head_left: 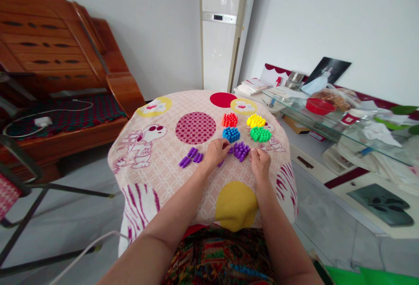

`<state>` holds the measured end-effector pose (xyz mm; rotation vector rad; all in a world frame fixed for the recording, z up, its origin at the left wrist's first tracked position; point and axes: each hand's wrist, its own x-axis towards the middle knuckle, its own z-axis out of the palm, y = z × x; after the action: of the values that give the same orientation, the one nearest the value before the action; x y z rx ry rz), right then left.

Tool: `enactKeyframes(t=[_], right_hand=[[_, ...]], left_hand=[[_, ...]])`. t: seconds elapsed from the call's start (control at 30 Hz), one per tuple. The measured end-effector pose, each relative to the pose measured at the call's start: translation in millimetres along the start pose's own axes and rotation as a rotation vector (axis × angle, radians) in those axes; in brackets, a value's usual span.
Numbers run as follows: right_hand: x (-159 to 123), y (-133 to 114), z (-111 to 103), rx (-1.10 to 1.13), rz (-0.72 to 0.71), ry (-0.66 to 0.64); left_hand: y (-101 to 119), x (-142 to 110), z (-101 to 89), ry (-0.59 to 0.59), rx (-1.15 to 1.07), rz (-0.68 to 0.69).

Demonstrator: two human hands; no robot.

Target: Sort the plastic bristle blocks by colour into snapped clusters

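Note:
Small purple pegs stand upright in a tight cluster between my hands. My left hand is at the cluster's left side, its fingers pinched with a bit of purple at the tips. Below that hand another purple piece shows in part. On the right side, my right hand is closed with curled fingers close to the cluster; anything inside it is hidden. Farther left, several purple pegs lie flat on the cloth. Behind the purple cluster stand groups of blue pegs, green pegs, red pegs and yellow pegs.
A patterned cloth covers the round table. To the right, a glass-topped cabinet carries a red bowl, papers and bags. A wooden bench stands at the left, with a metal-framed chair nearer.

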<state>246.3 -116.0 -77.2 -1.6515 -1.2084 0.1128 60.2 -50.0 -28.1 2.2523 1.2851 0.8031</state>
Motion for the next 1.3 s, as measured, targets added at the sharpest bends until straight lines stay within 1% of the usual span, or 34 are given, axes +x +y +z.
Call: enactKeyframes(t=[0.23, 0.37, 0.47, 0.53, 0.6, 0.67, 0.77, 0.8, 0.87, 0.93, 1.0, 1.07, 1.1, 1.2, 1.3], right_hand=[[-1, 2, 1, 0.02, 0.01, 0.0], [0, 1, 1, 0.012, 0.017, -0.001], [0, 1, 1, 0.007, 0.016, -0.001], [0, 1, 1, 0.002, 0.011, 0.002], [0, 1, 0, -0.004, 0.007, 0.004], [0, 0, 0, -0.006, 0.003, 0.003], [0, -2, -1, -0.004, 0.003, -0.001], [0, -3, -2, -0.004, 0.003, -0.001], [0, -5, -2, -0.004, 0.005, 0.0], [0, -5, -2, -0.003, 0.009, -0.003], [0, -5, -2, -0.001, 0.014, -0.006], [0, -5, -2, 0.0, 0.017, -0.004], [0, -5, -2, 0.001, 0.018, -0.002], [0, -3, -2, 0.005, 0.019, 0.0], [0, -2, -1, 0.012, 0.016, 0.002]], left_hand=[[4, 4, 4.5, 0.002, -0.057, -0.041], [0, 4, 9.8, -0.027, -0.158, -0.084], [0, 4, 13.0, -0.038, -0.232, -0.089], [0, 3, 11.9, -0.033, -0.233, -0.079], [0, 2, 6.1, -0.013, -0.179, -0.064], [-5, 0, -5.4, 0.036, -0.084, -0.064], [-19, -5, -32.5, 0.125, 0.117, -0.127], [-25, -8, -43.1, 0.124, 0.199, -0.166], [-40, -12, -64.0, 0.081, 0.324, -0.243], [-54, -17, -81.4, -0.038, 0.398, -0.286], [-66, -19, -92.7, -0.147, 0.42, -0.302], [-73, -20, -97.0, -0.187, 0.419, -0.295], [-74, -20, -96.7, -0.178, 0.412, -0.287], [-68, -18, -87.6, -0.083, 0.322, -0.236], [-49, -14, -70.6, 0.007, 0.131, -0.122]])
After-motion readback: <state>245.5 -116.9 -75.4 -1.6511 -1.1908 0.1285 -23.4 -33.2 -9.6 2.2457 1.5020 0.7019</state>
